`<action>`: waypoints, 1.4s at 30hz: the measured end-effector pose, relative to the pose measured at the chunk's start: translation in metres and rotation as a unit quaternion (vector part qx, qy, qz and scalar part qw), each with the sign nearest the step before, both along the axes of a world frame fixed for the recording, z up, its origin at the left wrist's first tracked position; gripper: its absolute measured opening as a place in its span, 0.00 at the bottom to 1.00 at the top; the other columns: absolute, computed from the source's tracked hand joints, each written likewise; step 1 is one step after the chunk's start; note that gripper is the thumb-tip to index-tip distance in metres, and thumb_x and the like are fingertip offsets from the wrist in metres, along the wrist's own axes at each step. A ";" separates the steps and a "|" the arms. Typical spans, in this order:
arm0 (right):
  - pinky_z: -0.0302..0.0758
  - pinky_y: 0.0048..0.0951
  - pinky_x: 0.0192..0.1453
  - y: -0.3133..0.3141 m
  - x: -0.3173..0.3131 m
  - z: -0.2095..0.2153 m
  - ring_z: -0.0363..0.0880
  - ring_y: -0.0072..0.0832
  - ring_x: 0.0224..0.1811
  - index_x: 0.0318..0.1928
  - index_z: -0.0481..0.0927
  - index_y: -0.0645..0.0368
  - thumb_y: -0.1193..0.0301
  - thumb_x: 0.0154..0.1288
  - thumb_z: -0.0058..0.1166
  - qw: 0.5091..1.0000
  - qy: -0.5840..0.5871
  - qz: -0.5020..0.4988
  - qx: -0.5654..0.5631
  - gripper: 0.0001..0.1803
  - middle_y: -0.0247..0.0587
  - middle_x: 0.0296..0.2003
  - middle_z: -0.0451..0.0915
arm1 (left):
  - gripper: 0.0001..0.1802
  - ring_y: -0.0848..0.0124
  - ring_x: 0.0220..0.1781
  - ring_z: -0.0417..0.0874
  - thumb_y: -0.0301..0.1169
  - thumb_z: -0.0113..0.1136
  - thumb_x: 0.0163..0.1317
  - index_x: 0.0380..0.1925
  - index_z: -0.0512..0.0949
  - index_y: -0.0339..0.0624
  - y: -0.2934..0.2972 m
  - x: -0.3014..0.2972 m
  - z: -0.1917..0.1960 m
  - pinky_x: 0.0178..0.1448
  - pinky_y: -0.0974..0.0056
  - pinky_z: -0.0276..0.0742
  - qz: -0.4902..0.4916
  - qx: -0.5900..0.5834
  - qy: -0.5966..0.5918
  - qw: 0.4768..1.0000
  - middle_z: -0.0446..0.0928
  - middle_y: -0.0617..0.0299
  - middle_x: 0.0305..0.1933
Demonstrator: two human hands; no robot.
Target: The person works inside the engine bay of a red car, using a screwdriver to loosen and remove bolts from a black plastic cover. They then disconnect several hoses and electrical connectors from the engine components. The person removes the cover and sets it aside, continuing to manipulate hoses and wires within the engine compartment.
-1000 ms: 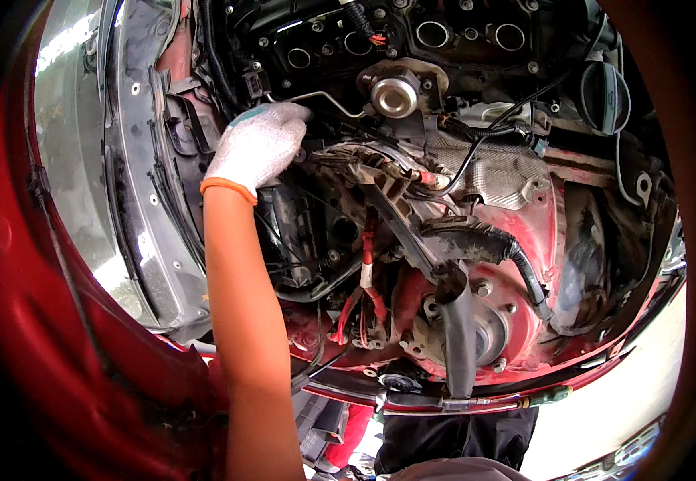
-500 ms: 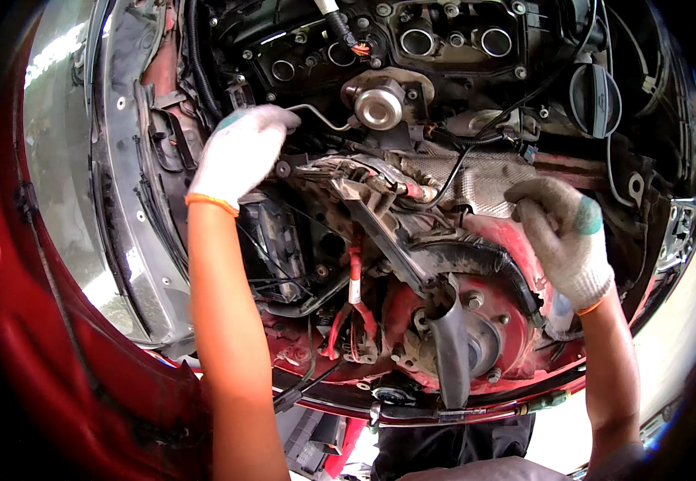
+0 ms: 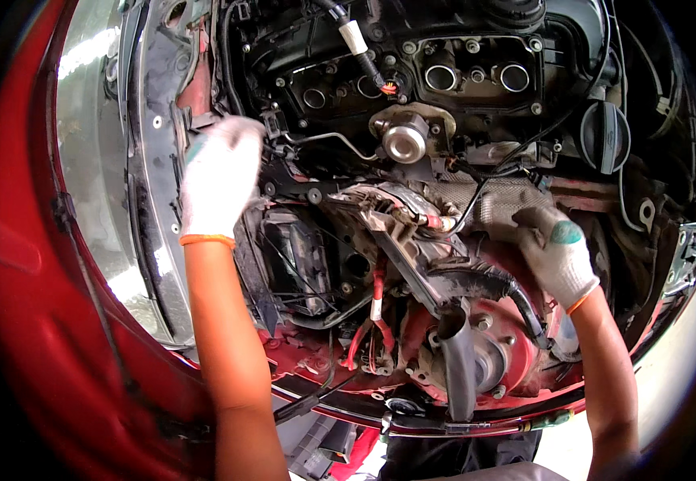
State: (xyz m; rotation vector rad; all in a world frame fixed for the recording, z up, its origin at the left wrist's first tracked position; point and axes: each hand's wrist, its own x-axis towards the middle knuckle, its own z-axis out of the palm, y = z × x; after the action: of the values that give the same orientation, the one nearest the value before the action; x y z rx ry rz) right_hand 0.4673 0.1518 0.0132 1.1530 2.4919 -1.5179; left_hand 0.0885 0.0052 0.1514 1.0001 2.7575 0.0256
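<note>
Both my hands wear white knit gloves with orange cuffs. Over the left side of the engine bay is my left hand, its fingers smeared by motion, close to the black bracketry beside the thin metal pipe. Whether it holds anything is hidden. My right hand, with a green patch on the glove, has its fingers curled in beside the ribbed metal heat shield. What they grip, if anything, cannot be made out. Between the hands lie a black strip-like bracket and a thick black hose.
A round silver pump sits below the engine's open ports. Red cables run down the middle. A black duct stands before the red round housing. At right is a black cap; a red body panel curves along the left.
The view has shifted, so the engine sits lower and further right. My left hand has moved left, away from the thin metal pipe. My right hand has shifted slightly left and down.
</note>
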 end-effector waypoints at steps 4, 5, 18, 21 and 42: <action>0.77 0.48 0.55 -0.008 0.004 -0.017 0.80 0.55 0.49 0.45 0.84 0.60 0.70 0.63 0.60 1.000 -0.019 0.002 0.014 0.12 0.55 0.43 0.84 | 0.16 0.51 0.59 0.83 0.37 0.53 0.70 0.47 0.86 0.42 0.005 0.003 0.003 0.66 0.54 0.76 -0.130 -0.183 -0.005 0.974 0.85 0.49 0.52; 0.77 0.48 0.56 -0.008 0.006 -0.022 0.80 0.55 0.49 0.45 0.84 0.60 0.70 0.63 0.60 1.000 -0.015 0.000 0.021 0.12 0.55 0.43 0.84 | 0.16 0.50 0.59 0.83 0.36 0.53 0.70 0.48 0.86 0.42 0.002 -0.001 0.001 0.66 0.53 0.76 -0.162 -0.198 0.002 0.967 0.84 0.49 0.52; 0.76 0.49 0.55 -0.003 0.013 -0.042 0.79 0.56 0.49 0.43 0.83 0.64 0.72 0.63 0.59 0.999 0.024 -0.024 0.023 0.10 0.58 0.43 0.82 | 0.25 0.48 0.57 0.80 0.37 0.51 0.67 0.60 0.79 0.37 0.006 -0.006 -0.026 0.66 0.46 0.74 -0.250 -0.367 0.077 0.893 0.84 0.43 0.52; 0.75 0.50 0.54 -0.004 0.015 -0.043 0.79 0.57 0.47 0.42 0.82 0.64 0.72 0.62 0.59 0.999 0.028 -0.039 0.010 0.10 0.59 0.42 0.82 | 0.21 0.49 0.58 0.80 0.36 0.51 0.67 0.54 0.83 0.38 0.015 -0.002 -0.020 0.67 0.46 0.73 -0.257 -0.395 0.081 0.878 0.84 0.46 0.51; 0.76 0.48 0.55 -0.006 0.020 -0.047 0.80 0.57 0.48 0.45 0.84 0.64 0.70 0.65 0.59 0.998 0.025 -0.054 0.023 0.12 0.58 0.42 0.82 | 0.19 0.46 0.69 0.71 0.37 0.53 0.65 0.49 0.87 0.45 -0.012 -0.024 -0.021 0.72 0.42 0.67 -0.354 -0.280 0.168 0.876 0.82 0.54 0.53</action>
State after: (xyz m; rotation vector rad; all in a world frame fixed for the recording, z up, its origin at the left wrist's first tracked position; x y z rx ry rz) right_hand 0.4872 0.1460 -0.0334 1.2914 2.5487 -1.5414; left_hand 0.0646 -0.0068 0.1307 1.8500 2.2139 -1.0701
